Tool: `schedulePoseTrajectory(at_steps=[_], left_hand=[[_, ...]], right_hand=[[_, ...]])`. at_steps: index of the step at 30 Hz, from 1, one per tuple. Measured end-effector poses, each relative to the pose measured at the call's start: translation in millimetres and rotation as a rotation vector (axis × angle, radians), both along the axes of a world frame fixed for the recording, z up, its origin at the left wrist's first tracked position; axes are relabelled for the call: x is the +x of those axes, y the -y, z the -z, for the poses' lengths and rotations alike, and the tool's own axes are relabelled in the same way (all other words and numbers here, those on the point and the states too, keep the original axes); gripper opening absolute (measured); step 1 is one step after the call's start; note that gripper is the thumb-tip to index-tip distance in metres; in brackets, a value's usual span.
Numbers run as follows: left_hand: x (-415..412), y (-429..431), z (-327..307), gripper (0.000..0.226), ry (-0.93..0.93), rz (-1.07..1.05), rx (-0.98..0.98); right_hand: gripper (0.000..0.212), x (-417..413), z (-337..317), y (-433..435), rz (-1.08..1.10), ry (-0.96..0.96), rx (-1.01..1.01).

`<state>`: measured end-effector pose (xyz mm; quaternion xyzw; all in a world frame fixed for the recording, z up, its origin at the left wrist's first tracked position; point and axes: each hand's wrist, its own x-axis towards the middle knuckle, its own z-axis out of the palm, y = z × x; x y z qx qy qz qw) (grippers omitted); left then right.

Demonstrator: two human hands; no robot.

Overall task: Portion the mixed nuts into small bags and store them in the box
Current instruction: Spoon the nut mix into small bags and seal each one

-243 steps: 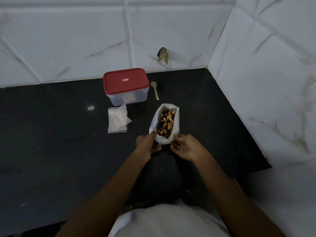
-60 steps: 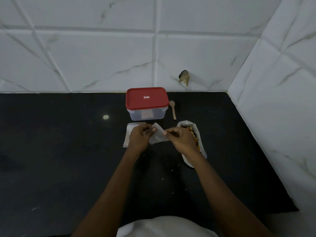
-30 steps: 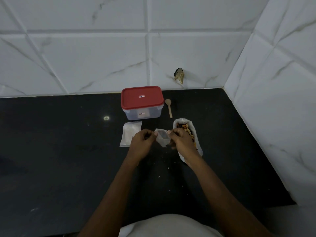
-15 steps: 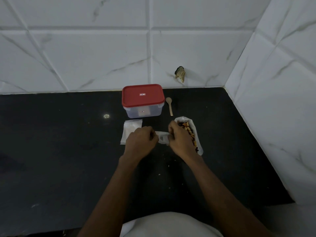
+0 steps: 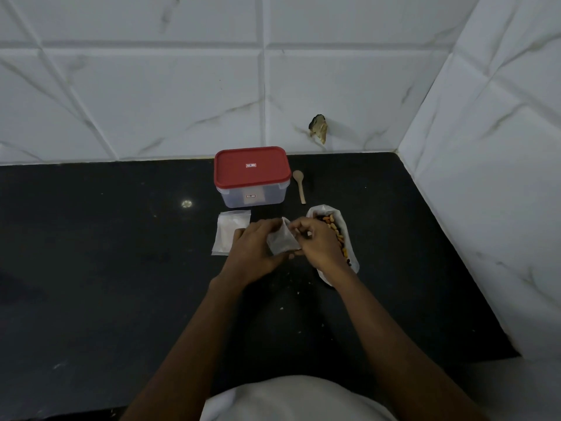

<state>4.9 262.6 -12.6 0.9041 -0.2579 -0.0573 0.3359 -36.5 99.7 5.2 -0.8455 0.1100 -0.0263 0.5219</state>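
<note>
- Two hands are working over a black, speckled stone table (image 5: pixel 121 268); one small clear plastic bag (image 5: pixel 282 243) is sitting between them, raised just above the table.
- Left grip (image 5: pixel 258 247) is clamping the small clear plastic bag's left side, fingers curling round it.
- Right grip (image 5: pixel 318 244) is pinching the bag's top right edge, fingertips bent in.
- One flat pile of spare bags (image 5: pixel 229 235) is lying just left of the left grip, part hidden under it; can't count them.
- One large white crinkly bag (image 5: pixel 352 253) is lying open just behind the right grip, holding mixed nuts (image 5: pixel 334 230), orange and dark.
- One rectangular clear plastic box (image 5: pixel 250 196) is standing behind the hands, near the wall, its red lid (image 5: pixel 250 174) sitting on it.
- One small wooden spoon (image 5: pixel 299 185) is lying just right of the box, apart from it.
</note>
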Motion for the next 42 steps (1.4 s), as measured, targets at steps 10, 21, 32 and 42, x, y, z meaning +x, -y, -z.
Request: schedulePoseTrajectory(at_steps=[10,21,32,42], left_hand=[[9.7,0.2,1.0,0.078,-0.029,0.099,-0.142],[16.8,-6.6,9.5,0.045,-0.132,0.004,-0.211],[19.0,8.1,3.3,0.02,-0.484,-0.213,-0.596],[32.6,20.1,13.0,0.047,-0.462,-0.188,-0.541]], right_hand=[[0.016,13.4,3.2,1.5,-0.136,0.02,-0.302],[0.015,14.8,-5.1,10.3,-0.009,-0.024,0.025],[0.02,127.4,14.2,57.2,0.088,-0.363,-0.534],[0.042,172.9,40.7,57.1,-0.099,-0.426,-0.698]])
